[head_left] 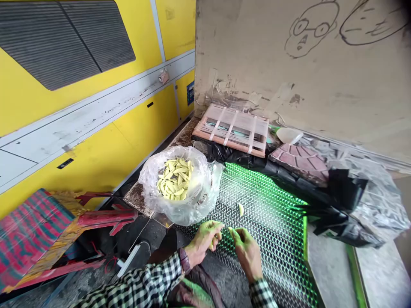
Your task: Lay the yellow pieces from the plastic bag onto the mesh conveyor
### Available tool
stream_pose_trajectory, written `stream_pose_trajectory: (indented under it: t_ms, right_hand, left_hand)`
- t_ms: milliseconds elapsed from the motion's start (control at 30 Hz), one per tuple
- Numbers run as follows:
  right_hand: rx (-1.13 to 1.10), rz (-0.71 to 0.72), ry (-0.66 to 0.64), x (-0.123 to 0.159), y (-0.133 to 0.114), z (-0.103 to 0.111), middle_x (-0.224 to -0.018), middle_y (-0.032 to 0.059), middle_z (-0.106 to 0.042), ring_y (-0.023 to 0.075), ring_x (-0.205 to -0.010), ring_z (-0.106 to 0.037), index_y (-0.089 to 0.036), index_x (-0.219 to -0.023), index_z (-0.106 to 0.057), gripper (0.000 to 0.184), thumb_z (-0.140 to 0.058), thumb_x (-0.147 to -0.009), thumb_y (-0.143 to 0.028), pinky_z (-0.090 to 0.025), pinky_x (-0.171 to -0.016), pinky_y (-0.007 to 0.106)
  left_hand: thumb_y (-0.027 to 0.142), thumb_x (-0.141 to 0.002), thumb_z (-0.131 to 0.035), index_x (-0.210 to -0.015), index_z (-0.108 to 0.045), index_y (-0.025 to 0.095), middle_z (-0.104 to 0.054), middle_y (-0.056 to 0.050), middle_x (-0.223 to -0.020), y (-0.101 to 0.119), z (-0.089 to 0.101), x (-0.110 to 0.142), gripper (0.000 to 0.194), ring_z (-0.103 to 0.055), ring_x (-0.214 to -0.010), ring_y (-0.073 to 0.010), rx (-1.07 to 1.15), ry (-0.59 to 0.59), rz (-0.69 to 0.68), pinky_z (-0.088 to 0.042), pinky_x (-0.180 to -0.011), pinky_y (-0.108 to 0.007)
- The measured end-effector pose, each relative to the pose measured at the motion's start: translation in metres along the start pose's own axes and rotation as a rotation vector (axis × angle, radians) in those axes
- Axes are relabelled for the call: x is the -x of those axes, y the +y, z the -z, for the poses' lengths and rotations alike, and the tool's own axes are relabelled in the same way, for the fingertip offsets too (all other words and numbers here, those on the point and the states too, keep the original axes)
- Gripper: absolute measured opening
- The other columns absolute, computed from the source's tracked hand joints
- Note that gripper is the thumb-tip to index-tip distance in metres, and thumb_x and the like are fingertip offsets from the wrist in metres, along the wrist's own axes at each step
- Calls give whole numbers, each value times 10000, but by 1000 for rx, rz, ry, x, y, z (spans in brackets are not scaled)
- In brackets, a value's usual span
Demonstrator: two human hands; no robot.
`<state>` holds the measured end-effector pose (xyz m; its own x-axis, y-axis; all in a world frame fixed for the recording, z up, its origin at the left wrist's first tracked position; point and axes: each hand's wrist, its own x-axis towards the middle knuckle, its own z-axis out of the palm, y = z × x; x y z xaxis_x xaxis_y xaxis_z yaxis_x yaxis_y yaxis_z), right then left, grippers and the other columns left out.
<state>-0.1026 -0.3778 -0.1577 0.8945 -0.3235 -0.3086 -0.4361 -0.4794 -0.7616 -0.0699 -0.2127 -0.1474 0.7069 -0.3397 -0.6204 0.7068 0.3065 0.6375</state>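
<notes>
My left hand (203, 241), stained green, curls around a pale yellow leaf-shaped piece (211, 246) just above a honeycomb wire mesh (269, 218) lit green. My right hand (246, 252), also green-stained, pinches a small pale sliver (230, 229) between its fingertips. A single loose piece (240, 209) lies on the mesh just beyond my hands. To the left, a clear plastic bag (180, 186) lies open, full of similar pale yellow-green pieces (175, 179).
A strapped wooden frame (231, 130) and a pink segmented mosaic panel (298, 162) stand beyond the mesh among black plastic sheeting (340, 192). A yellow machine wall (96, 141) runs along the left, with a striped red object (32, 231) low down. A drawn-on board (289, 64) stands behind.
</notes>
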Motion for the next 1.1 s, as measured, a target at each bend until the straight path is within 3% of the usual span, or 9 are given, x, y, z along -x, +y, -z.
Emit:
stream_pose_trajectory:
  t_ms: [100, 200, 367, 433, 533, 700, 833, 933, 1100]
  right_hand:
    - [294, 105, 135, -12, 9, 11, -566, 0, -544, 176, -488, -416, -255, -794, -586, 555, -462, -849, -793, -227, -512, 294]
    - [269, 97, 180, -6, -1, 15, -635, 16, -593, 186, -516, -464, -249, -865, -590, 531, -446, -890, -759, -262, -511, 297]
    - [-184, 99, -174, 31, -34, -11, -918, 69, -722, 233, -774, -633, -232, -979, -676, 459, -589, -916, -678, -486, -676, 327]
    - [-313, 37, -190, 39, -40, -25, -988, 79, -729, 234, -798, -640, -221, -1040, -691, 491, -642, -880, -683, -508, -659, 316]
    - [-451, -101, -201, 40, -41, -37, -886, 56, -699, 194, -670, -583, -195, -1002, -686, 554, -692, -816, -717, -468, -515, 275]
    - [-540, -114, -311, 38, -36, -40, -868, 22, -674, 168, -658, -563, -208, -1028, -649, 466, -727, -846, -629, -450, -495, 251]
    - [-332, -55, -179, 30, -17, -29, -898, 38, -689, 207, -756, -611, -220, -1021, -644, 454, -681, -870, -646, -494, -626, 301]
    - [-34, 40, -40, 18, 4, -16, -929, 59, -696, 235, -842, -634, -224, -949, -653, 408, -586, -930, -626, -486, -744, 341]
    - [355, 319, 140, 5, 11, -1, -982, 95, -639, 226, -761, -579, -211, -956, -644, 364, -438, -982, -511, -389, -590, 316]
  left_hand:
    - [367, -784, -752, -951, -661, 147, -593, -5, -776, 3, 3, 2, 291, -516, -605, -96, 210, -9, 7, -433, -571, -238]
    - [256, -772, -758, -1034, -674, 135, -604, -14, -820, 2, 2, 2, 301, -568, -688, -119, 435, 20, 32, -534, -740, -302]
    - [218, -799, -740, -1020, -673, 144, -632, -43, -887, -1, -5, -5, 242, -631, -793, -145, 572, 97, -47, -508, -709, -245]
    - [213, -808, -740, -1019, -679, 147, -647, -53, -908, -1, -6, -6, 230, -650, -845, -155, 588, 125, -45, -506, -719, -232]
    - [193, -788, -773, -993, -690, 148, -664, -59, -920, 1, -7, -7, 226, -660, -893, -162, 627, 116, -33, -516, -768, -229]
    - [172, -786, -800, -982, -698, 148, -688, -65, -934, 8, -10, -7, 222, -675, -914, -181, 637, 143, -45, -536, -814, -258]
    - [112, -902, -679, -895, -691, 147, -683, -66, -946, 21, -6, -7, 37, -668, -902, -158, 647, 250, -53, -558, -917, -315]
    - [101, -944, -624, -828, -672, 140, -668, -64, -900, 27, 2, -6, 131, -648, -836, -148, 585, 256, -41, -580, -906, -363]
    - [204, -944, -680, -975, -661, 150, -699, -70, -949, 14, 2, -6, 65, -681, -854, -159, 577, 252, 17, -582, -872, -347]
